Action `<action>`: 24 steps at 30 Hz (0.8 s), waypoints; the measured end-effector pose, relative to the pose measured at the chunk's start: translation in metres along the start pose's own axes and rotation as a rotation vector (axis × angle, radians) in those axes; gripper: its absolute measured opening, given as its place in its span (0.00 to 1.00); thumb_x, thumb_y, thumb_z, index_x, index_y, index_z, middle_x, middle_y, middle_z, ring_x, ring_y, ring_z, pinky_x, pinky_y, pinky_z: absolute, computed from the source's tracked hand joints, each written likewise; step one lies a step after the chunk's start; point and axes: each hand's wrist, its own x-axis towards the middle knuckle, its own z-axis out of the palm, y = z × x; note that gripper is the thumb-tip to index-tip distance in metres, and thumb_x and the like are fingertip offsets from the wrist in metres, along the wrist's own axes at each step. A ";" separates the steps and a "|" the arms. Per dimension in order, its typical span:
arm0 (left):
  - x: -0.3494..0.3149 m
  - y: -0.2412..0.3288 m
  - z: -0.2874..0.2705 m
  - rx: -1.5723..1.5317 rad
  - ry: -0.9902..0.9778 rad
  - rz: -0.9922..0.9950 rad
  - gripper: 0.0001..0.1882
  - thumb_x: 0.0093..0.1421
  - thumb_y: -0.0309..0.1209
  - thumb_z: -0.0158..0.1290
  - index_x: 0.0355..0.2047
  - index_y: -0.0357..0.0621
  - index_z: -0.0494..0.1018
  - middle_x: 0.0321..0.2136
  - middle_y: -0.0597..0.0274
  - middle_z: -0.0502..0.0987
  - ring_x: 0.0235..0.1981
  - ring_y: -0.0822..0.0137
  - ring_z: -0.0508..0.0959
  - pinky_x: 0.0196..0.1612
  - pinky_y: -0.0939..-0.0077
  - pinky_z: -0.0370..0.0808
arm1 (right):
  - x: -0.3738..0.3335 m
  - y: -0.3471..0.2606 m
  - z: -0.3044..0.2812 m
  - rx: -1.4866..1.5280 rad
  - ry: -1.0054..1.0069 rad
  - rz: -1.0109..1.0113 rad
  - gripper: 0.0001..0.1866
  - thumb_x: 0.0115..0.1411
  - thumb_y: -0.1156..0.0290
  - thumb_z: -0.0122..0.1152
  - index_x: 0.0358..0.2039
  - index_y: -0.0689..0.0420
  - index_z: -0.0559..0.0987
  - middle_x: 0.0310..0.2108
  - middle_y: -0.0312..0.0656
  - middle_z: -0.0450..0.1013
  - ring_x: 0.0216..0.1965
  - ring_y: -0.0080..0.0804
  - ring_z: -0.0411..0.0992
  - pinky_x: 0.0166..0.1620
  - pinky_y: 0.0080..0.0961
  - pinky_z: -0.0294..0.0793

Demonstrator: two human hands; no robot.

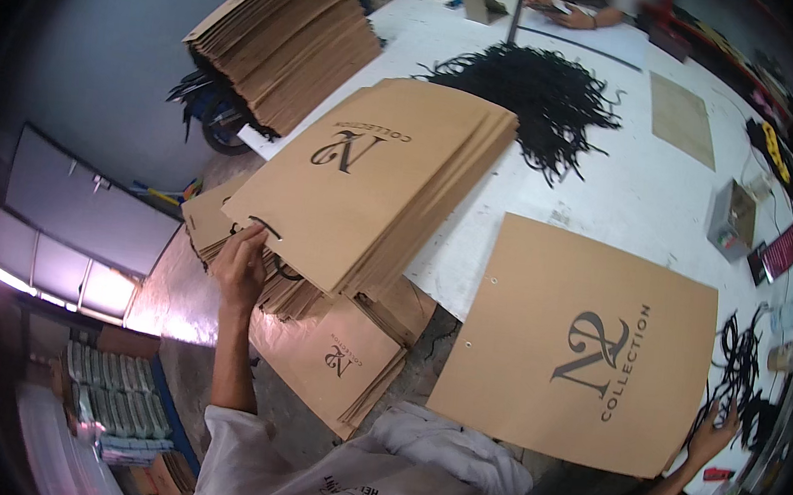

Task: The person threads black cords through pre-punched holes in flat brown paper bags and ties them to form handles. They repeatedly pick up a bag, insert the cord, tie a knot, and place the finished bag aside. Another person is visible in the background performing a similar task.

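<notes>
My left hand pinches the near edge of the top brown paper bag on a tall stack, beside its short black cord handle. Flat on the white table, in front of me to the right, lies another brown paper bag with a black printed logo. Two small holes show along its left edge, with no cord visible there. Past its right edge, my right hand has its fingers closed in among loose black cords; exactly which strands it holds is hard to make out.
A big heap of black cords covers the middle of the white table. More bag stacks stand at the far left and low beside me. A small box and a red cutter sit rightward. Another person's hands show across.
</notes>
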 end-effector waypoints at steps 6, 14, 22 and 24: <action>-0.009 0.013 -0.005 -0.030 0.214 -0.050 0.07 0.55 0.13 0.59 0.33 0.34 0.79 0.37 0.48 0.84 0.42 0.52 0.85 0.46 0.65 0.82 | 0.018 0.028 0.039 0.154 -0.326 0.172 0.17 0.64 0.65 0.62 0.47 0.66 0.78 0.41 0.55 0.77 0.43 0.43 0.75 0.49 0.36 0.73; -0.023 0.003 0.027 -0.155 -0.021 -0.197 0.14 0.51 0.12 0.57 0.37 0.38 0.80 0.44 0.49 0.82 0.47 0.51 0.82 0.50 0.63 0.80 | 0.038 0.060 0.051 0.029 -0.282 0.086 0.17 0.67 0.68 0.55 0.53 0.64 0.76 0.42 0.55 0.78 0.42 0.44 0.76 0.49 0.38 0.73; -0.026 0.064 0.012 -0.140 0.234 -0.291 0.16 0.44 0.13 0.57 0.34 0.40 0.79 0.43 0.50 0.79 0.44 0.52 0.78 0.47 0.64 0.75 | 0.037 -0.033 -0.011 0.897 -0.189 0.210 0.17 0.68 0.76 0.55 0.56 0.63 0.78 0.36 0.35 0.74 0.33 0.17 0.67 0.38 0.20 0.69; -0.027 0.072 0.005 -0.088 0.223 -0.291 0.13 0.48 0.13 0.57 0.35 0.39 0.78 0.41 0.48 0.79 0.44 0.51 0.78 0.47 0.63 0.75 | 0.022 -0.113 -0.046 0.839 -0.201 0.007 0.16 0.69 0.70 0.56 0.55 0.61 0.78 0.37 0.36 0.76 0.33 0.21 0.71 0.36 0.20 0.73</action>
